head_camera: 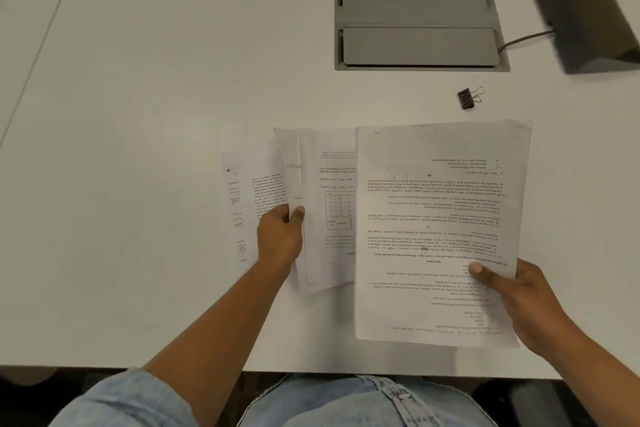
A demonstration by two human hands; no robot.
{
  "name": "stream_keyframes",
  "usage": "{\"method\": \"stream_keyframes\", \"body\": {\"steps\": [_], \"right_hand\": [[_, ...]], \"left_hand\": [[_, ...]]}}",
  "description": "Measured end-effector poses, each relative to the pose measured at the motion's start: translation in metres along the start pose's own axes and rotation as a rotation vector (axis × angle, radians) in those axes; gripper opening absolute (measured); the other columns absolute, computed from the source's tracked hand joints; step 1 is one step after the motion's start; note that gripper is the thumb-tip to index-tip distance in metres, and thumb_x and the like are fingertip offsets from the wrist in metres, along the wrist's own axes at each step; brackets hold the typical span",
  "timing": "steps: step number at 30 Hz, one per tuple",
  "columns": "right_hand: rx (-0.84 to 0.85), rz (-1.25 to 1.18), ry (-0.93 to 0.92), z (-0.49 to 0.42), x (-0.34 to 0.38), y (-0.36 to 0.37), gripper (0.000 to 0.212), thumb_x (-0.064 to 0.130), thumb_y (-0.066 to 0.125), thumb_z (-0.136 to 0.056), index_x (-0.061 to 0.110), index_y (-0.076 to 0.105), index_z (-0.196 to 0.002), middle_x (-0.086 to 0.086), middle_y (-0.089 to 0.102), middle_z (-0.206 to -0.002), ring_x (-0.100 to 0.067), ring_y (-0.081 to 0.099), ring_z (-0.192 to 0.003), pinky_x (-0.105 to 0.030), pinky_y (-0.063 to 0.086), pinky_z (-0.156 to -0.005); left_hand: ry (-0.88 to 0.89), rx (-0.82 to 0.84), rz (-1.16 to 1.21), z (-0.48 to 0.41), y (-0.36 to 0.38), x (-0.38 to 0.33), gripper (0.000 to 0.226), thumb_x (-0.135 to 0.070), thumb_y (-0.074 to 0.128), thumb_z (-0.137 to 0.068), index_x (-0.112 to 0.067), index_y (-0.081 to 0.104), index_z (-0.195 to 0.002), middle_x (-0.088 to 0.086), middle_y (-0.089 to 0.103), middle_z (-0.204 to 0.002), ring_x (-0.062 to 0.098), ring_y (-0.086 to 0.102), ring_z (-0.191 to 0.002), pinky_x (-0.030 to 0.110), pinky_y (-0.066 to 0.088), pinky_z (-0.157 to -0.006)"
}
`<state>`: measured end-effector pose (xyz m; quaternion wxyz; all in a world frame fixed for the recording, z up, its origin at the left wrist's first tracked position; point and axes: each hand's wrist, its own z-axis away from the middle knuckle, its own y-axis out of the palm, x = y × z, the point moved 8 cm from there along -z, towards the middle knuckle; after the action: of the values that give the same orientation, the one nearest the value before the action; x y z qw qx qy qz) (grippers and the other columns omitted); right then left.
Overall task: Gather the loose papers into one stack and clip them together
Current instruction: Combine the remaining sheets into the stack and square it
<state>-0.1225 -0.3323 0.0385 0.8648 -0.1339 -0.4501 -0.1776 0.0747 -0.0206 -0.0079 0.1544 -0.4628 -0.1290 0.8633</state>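
Several printed white papers lie fanned out on the white table (156, 114). My right hand (523, 305) grips the lower right corner of the top sheet (440, 218), thumb on its printed face, and the sheet seems slightly lifted. My left hand (278, 239) pinches the left edge of the sheets underneath (325, 204), thumb on top. More loose pages (242, 198) spread out to the left under that hand. A black binder clip (469, 98) with silver handles lies on the table beyond the papers, untouched.
A grey recessed cable hatch (415, 21) sits in the tabletop behind the clip. A dark wedge-shaped device (588, 24) with a cable stands at the far right. The table's near edge (311, 369) runs just above my lap in light denim.
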Motion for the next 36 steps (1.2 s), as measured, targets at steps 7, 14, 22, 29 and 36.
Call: {"method": "stream_keyframes", "body": {"steps": [7,14,22,29,36], "right_hand": [[-0.001,-0.021,0.028,0.007,-0.005,-0.005,0.092,0.061,0.091,-0.028,0.013,0.072,-0.104,-0.005,0.077,-0.103,-0.025,0.075,-0.091,-0.038,0.06,-0.076],[-0.018,-0.011,0.04,0.014,-0.006,-0.009,0.097,0.062,0.09,-0.025,0.011,0.07,-0.105,-0.005,0.078,-0.1,-0.025,0.075,-0.088,-0.031,0.061,-0.066],[-0.035,-0.034,0.054,0.018,-0.011,-0.013,0.083,0.051,0.092,-0.034,0.01,0.07,-0.103,-0.005,0.078,-0.098,-0.03,0.074,-0.092,-0.034,0.061,-0.071],[-0.049,-0.078,0.045,0.018,-0.009,-0.021,0.058,0.034,0.087,-0.053,0.009,0.07,-0.103,-0.01,0.077,-0.103,-0.025,0.075,-0.086,-0.034,0.061,-0.069],[-0.083,-0.091,0.064,0.02,-0.011,-0.031,0.061,0.033,0.088,-0.05,0.009,0.07,-0.103,-0.009,0.077,-0.103,-0.021,0.076,-0.084,-0.028,0.06,-0.064]], "left_hand": [[0.054,-0.027,-0.09,0.001,-0.002,-0.001,0.023,-0.017,0.057,-0.097,-0.008,0.067,-0.116,0.003,0.068,-0.113,0.023,0.063,-0.1,0.035,0.051,-0.094],[0.001,-0.07,-0.088,-0.002,-0.01,0.013,0.024,-0.024,0.063,-0.094,-0.008,0.068,-0.111,0.004,0.071,-0.105,0.027,0.067,-0.098,0.036,0.054,-0.086],[0.021,0.044,-0.123,-0.001,-0.002,0.011,0.047,-0.011,0.082,-0.076,-0.01,0.06,-0.117,0.003,0.065,-0.105,0.022,0.063,-0.094,0.033,0.052,-0.081],[0.035,0.064,-0.079,0.008,-0.016,0.007,0.035,-0.018,0.052,-0.1,-0.013,0.055,-0.135,0.004,0.065,-0.124,0.026,0.063,-0.107,0.039,0.052,-0.094],[0.004,-0.031,0.072,0.016,-0.079,0.018,0.023,-0.02,0.053,-0.099,-0.017,0.063,-0.12,0.006,0.071,-0.113,0.028,0.068,-0.1,0.043,0.054,-0.092]]}}
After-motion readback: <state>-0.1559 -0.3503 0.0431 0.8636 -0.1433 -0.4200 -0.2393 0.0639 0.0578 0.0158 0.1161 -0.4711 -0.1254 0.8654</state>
